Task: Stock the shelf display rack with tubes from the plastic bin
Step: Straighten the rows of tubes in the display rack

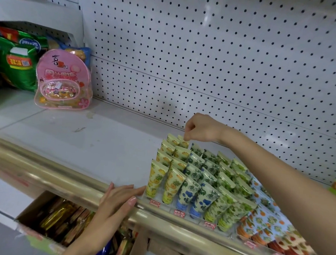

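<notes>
While the left hand (116,200) rests flat, fingers straight, on the rail (57,170) beside the display rack (195,218), the right hand (201,128) pinches the top of a yellow tube (183,143), which stands nearly upright directly below its fingers in the back row.

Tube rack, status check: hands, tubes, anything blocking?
Right hand pinches rear yellow tube in the rack. Left hand open, resting on the front rail beside it. Nothing blocking; bin out of view.
</notes>
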A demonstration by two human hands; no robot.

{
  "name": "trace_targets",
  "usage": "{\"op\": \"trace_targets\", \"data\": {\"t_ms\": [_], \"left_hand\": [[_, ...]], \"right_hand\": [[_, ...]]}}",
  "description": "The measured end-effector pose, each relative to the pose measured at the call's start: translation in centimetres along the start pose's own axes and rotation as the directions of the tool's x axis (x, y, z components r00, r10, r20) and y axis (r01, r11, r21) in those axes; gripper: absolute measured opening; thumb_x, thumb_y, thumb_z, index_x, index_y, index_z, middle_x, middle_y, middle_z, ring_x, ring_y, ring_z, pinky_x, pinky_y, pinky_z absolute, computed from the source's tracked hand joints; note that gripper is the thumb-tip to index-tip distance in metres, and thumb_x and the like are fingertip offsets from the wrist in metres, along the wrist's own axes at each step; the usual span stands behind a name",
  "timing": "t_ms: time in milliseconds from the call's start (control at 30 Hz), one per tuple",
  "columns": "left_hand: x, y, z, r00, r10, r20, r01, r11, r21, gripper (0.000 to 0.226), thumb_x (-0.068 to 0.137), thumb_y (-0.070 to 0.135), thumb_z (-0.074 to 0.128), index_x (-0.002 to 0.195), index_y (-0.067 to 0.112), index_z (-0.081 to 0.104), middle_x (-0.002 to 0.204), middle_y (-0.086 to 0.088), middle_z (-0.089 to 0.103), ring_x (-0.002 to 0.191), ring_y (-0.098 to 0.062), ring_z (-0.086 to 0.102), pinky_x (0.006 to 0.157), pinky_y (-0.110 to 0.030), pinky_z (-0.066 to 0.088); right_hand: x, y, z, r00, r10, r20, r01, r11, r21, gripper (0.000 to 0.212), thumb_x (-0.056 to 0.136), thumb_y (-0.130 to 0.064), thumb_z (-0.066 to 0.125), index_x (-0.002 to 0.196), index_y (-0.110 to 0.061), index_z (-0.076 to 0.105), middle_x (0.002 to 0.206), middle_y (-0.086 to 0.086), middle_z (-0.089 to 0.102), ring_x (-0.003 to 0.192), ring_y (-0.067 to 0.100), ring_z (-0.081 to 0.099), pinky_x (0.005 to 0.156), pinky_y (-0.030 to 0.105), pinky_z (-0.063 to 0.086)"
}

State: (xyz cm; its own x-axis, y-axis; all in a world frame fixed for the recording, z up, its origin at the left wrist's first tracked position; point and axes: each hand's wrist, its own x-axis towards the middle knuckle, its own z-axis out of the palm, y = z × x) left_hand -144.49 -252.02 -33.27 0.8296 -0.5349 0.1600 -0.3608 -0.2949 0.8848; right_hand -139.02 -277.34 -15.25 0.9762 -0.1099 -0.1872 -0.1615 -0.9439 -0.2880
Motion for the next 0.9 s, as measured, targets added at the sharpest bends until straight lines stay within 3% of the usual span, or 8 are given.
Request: {"op": "trace_targets", "data": {"t_ms": [67,167,267,433,767,900], "left_hand": [[0.0,0.0,0.0,1.000,-0.001,0.001,0.001,1.000,0.003,0.050,0.069,0.091,0.018,0.113,0.077,0.036,0.124,0.047,0.045,0.125,0.023,0.027,0.114,-0.023,-0.002],[0.0,0.1,0.0,1.000,0.003,-0.001,-0.003,1.000,0.004,0.050,0.070,0.090,0.018,0.114,0.076,0.037,0.124,0.046,0.046,0.125,0.022,0.028,0.114,-0.024,-0.002],[0.0,0.3,0.0,1.000,-0.002,0.000,0.002,1.000,0.002,0.051,0.069,0.091,0.017,0.114,0.077,0.036,0.123,0.047,0.045,0.124,0.024,0.027,0.113,-0.020,-0.003],[-0.1,0.5,-0.1,1.000,-0.006,0.008,0.006,1.000,0.001,0.055,0.067,0.092,0.016,0.116,0.076,0.034,0.123,0.050,0.042,0.123,0.026,0.025,0.113,-0.021,-0.004],[-0.1,0.7,-0.1,0.999,-0.030,0.025,0.030,1.000,0.001,0.054,0.063,0.094,0.015,0.112,0.079,0.032,0.120,0.055,0.037,0.121,0.030,0.021,0.109,-0.014,-0.006],[-0.1,0.6,-0.2,0.999,-0.028,0.023,0.028,1.000,0.005,0.051,0.064,0.093,0.016,0.111,0.080,0.032,0.120,0.056,0.037,0.120,0.031,0.021,0.103,-0.003,-0.008]], "right_hand": [[-0.1,0.0,0.2,1.000,-0.003,-0.027,0.003,1.000,-0.001,0.011,0.081,-0.014,0.064,0.072,-0.008,0.060,0.066,0.001,0.051,0.064,0.014,0.046,0.078,0.032,0.036],[-0.4,0.1,0.3,0.999,-0.002,-0.041,0.002,1.000,0.005,0.012,0.080,-0.013,0.065,0.070,-0.009,0.061,0.065,0.003,0.051,0.063,0.013,0.046,0.082,0.035,0.034],[-0.8,0.0,0.2,1.000,0.011,-0.023,-0.010,1.000,0.009,0.012,0.080,-0.014,0.065,0.070,-0.008,0.061,0.069,0.004,0.053,0.062,0.013,0.046,0.078,0.033,0.037],[-1.4,-0.3,-0.4,0.999,0.023,0.028,-0.024,1.000,0.016,0.022,0.082,-0.015,0.066,0.063,-0.012,0.057,0.060,-0.001,0.048,0.056,0.011,0.042,0.056,0.021,0.035],[-1.7,0.0,-0.6,0.999,0.006,0.047,-0.008,0.999,0.039,0.017,0.084,-0.017,0.067,0.070,-0.008,0.062,0.063,-0.004,0.052,0.060,0.008,0.047,0.056,0.019,0.036],[-1.7,0.2,-0.7,0.999,0.005,0.042,-0.006,0.999,0.038,0.015,0.084,-0.018,0.067,0.074,-0.008,0.064,0.068,-0.001,0.055,0.065,0.011,0.050,0.058,0.019,0.039]]}}
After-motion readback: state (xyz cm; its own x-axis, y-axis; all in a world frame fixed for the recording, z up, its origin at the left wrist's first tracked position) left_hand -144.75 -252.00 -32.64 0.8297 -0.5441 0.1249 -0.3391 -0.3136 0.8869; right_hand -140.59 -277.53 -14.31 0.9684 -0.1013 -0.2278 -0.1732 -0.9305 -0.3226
